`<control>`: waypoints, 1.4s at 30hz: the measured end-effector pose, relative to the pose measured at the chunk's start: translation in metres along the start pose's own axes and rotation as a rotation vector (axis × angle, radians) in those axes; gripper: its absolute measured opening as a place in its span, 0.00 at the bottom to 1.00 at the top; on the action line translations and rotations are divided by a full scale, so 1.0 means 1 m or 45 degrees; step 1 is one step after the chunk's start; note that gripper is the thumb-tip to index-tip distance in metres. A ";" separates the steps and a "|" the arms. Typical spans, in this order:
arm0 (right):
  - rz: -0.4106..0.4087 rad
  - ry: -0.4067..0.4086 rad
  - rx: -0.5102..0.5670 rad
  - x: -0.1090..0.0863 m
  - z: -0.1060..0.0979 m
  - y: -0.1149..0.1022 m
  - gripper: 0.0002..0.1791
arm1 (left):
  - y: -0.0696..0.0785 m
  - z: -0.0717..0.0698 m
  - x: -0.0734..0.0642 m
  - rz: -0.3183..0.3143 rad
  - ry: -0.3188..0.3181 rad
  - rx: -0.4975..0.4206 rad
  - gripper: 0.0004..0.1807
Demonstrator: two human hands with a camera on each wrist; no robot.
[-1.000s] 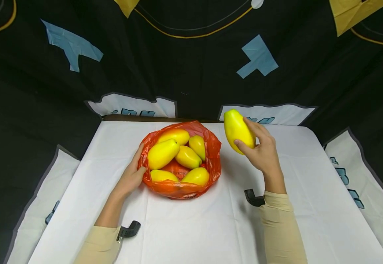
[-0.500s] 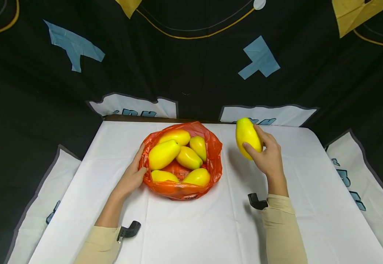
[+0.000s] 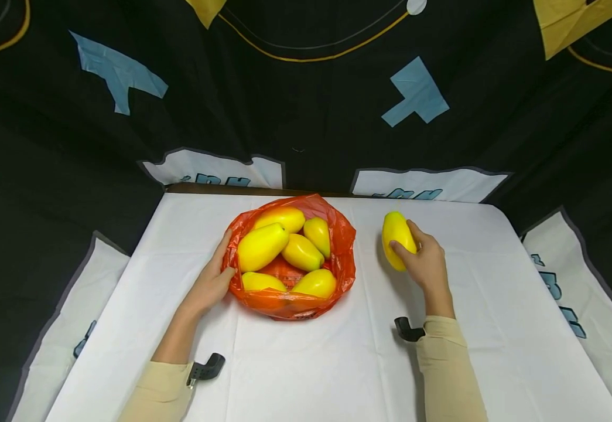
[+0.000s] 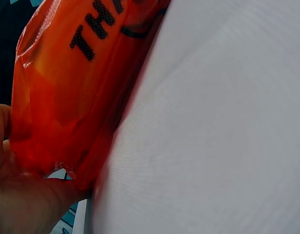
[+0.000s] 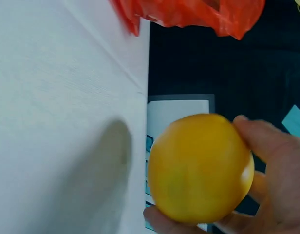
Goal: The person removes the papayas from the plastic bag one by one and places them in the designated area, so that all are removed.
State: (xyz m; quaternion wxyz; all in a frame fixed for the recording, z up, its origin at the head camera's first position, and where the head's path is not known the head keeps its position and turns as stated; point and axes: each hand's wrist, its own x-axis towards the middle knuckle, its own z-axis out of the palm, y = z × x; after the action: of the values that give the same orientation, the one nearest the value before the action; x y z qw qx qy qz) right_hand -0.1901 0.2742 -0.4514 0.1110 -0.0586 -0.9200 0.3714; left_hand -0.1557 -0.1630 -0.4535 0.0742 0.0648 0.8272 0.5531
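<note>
A red plastic bag (image 3: 345, 258) stands with its mouth wide on the white table, holding several yellow papayas (image 3: 262, 247). My left hand (image 3: 209, 287) grips the left side of the bag; the left wrist view shows the thumb and fingers around the bag's side (image 4: 62, 107). Right of the bag, my right hand (image 3: 426, 258) holds another yellow papaya (image 3: 397, 239), thumb on the near side and fingers on the far side. In the right wrist view this papaya (image 5: 198, 168) hangs above the tabletop, apart from its shadow.
The table (image 3: 306, 375) has a white cloth over it. A black curtain (image 3: 306, 117) with blue and gold patches rises behind the far edge. Black wrist mounts (image 3: 207, 366) stick out from both sleeves.
My right hand has moved the papaya to the right and then lowered it nearer the table. The left hand and the bag stay where they were.
</note>
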 end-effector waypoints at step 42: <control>0.214 -0.096 -0.173 -0.004 -0.004 0.002 0.47 | -0.039 0.001 0.015 0.060 0.027 0.051 0.43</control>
State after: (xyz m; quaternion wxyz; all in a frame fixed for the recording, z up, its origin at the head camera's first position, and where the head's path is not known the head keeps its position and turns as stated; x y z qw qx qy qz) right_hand -0.1848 0.2776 -0.4503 0.0407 -0.1289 -0.9383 0.3182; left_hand -0.1709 -0.1741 -0.4912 0.0512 0.0799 0.8371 0.5388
